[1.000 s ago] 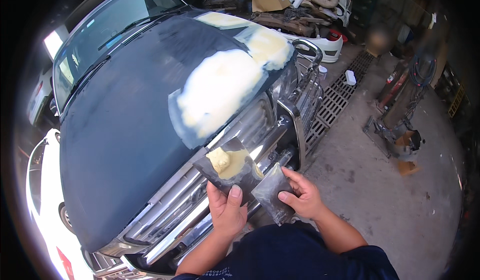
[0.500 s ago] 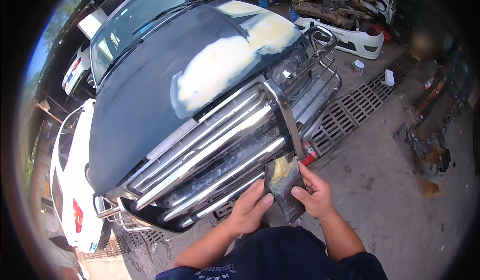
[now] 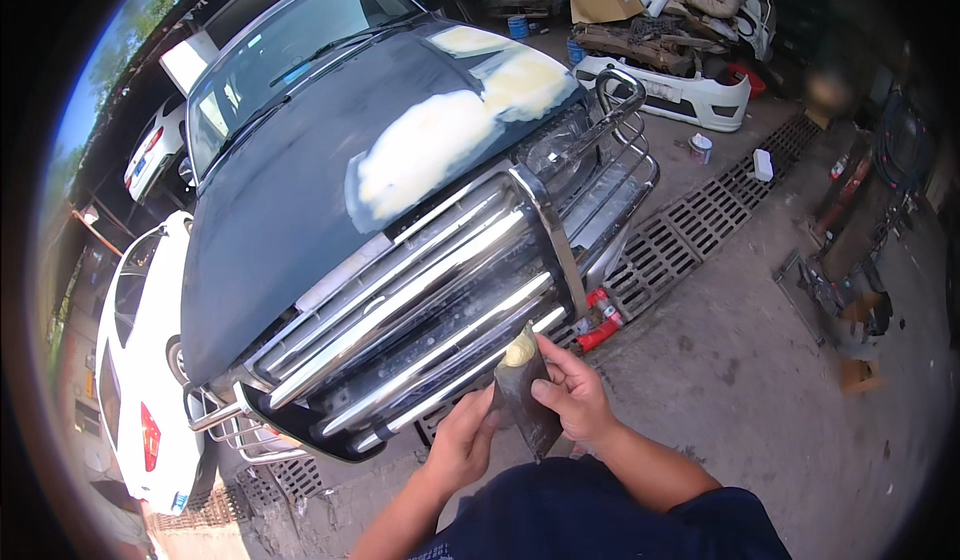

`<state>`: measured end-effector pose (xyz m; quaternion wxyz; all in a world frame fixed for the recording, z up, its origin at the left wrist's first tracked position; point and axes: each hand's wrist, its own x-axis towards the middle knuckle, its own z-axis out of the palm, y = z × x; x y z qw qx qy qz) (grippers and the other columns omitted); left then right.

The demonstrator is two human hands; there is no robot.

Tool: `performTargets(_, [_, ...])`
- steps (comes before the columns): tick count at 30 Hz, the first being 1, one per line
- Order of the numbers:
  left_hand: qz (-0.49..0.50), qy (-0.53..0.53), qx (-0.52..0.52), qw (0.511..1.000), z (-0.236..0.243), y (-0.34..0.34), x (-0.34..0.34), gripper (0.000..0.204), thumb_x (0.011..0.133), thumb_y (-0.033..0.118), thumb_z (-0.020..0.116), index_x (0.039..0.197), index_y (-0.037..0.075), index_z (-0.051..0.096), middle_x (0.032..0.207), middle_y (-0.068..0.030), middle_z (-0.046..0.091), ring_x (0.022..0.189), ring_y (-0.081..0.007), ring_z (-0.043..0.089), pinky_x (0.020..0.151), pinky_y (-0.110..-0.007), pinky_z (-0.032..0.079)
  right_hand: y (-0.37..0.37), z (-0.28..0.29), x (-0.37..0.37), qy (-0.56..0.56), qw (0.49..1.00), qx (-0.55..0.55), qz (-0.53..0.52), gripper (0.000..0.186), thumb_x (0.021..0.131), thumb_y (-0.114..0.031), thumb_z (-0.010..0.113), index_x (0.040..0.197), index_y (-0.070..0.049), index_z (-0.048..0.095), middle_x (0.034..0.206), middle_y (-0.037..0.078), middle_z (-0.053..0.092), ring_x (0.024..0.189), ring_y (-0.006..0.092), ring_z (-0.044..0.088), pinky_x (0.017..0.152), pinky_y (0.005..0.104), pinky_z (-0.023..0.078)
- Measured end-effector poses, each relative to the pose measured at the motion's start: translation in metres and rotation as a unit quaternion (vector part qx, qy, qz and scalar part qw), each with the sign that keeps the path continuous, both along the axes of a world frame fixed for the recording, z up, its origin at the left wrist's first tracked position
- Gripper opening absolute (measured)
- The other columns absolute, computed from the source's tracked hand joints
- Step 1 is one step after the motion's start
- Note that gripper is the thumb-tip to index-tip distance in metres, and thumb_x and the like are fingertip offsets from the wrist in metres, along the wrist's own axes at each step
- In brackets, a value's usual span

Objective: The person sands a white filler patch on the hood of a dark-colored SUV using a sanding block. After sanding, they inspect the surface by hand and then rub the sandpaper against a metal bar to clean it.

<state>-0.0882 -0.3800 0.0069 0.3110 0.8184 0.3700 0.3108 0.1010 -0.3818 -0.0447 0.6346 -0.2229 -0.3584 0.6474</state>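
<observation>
Our right fingers (image 3: 551, 393) pinch a dark plate (image 3: 526, 410) bearing yellow paste (image 3: 519, 351); our left fingers (image 3: 477, 415) curl alongside, their hold unclear.

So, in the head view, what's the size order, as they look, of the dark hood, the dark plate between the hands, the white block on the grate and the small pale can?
1. Dark hood
2. Dark plate
3. White block and small pale can: too alike to rank.
</observation>
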Motion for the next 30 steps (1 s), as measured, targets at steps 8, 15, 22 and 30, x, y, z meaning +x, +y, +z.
performTargets(8, [0.095, -0.158, -0.211, 0.96, -0.052, -0.033, -0.09, 0.036, 0.095, 0.005, 0.052, 0.131, -0.001, 0.05, 0.109, -0.0071, 0.064, 0.098, -0.0117, 0.057, 0.087, -0.026, 0.044, -0.044, 0.012, 0.075, -0.136, 0.92, 0.043, -0.364, 0.059, 0.09, -0.006, 0.061, 0.141, 0.006, 0.035, 0.121, 0.012, 0.058, 0.103, 0.0144, 0.058, 0.089, 0.0261, 0.045])
performTargets(15, [0.047, -0.343, -0.399, 0.849, -0.096, -0.044, -0.101, 0.036, 0.092, 0.004, 0.053, 0.127, -0.001, 0.047, 0.113, -0.0086, 0.059, 0.102, -0.0161, 0.057, 0.094, -0.032, 0.044, -0.218, -0.18, 0.214, 0.012, 0.657, -0.373, -0.656, 0.041, 0.09, -0.012, 0.062, 0.128, -0.005, 0.049, 0.11, 0.008, 0.06, 0.097, 0.0165, 0.056, 0.079, 0.0351, 0.046])
performTargets(22, [-0.022, -0.314, -0.512, 0.799, -0.085, -0.072, -0.019, 0.035, 0.09, 0.002, 0.055, 0.124, 0.001, 0.047, 0.11, -0.007, 0.059, 0.099, -0.0168, 0.058, 0.092, -0.035, 0.046, -0.287, -0.127, 0.134, -0.182, 0.711, -0.288, -0.615, 0.055, 0.091, -0.011, 0.06, 0.141, -0.001, 0.038, 0.108, 0.009, 0.065, 0.097, 0.017, 0.061, 0.085, 0.0293, 0.047])
performTargets(30, [-0.044, -0.232, -0.656, 0.717, -0.092, -0.133, 0.128, 0.031, 0.093, 0.006, 0.053, 0.124, 0.008, 0.048, 0.115, -0.0057, 0.059, 0.103, -0.019, 0.059, 0.093, -0.039, 0.047, -0.349, -0.058, 0.156, -0.567, 0.588, -0.164, -0.553, 0.042, 0.085, 0.001, 0.06, 0.127, -0.006, 0.056, 0.098, 0.011, 0.066, 0.09, 0.0275, 0.065, 0.076, 0.0341, 0.052])
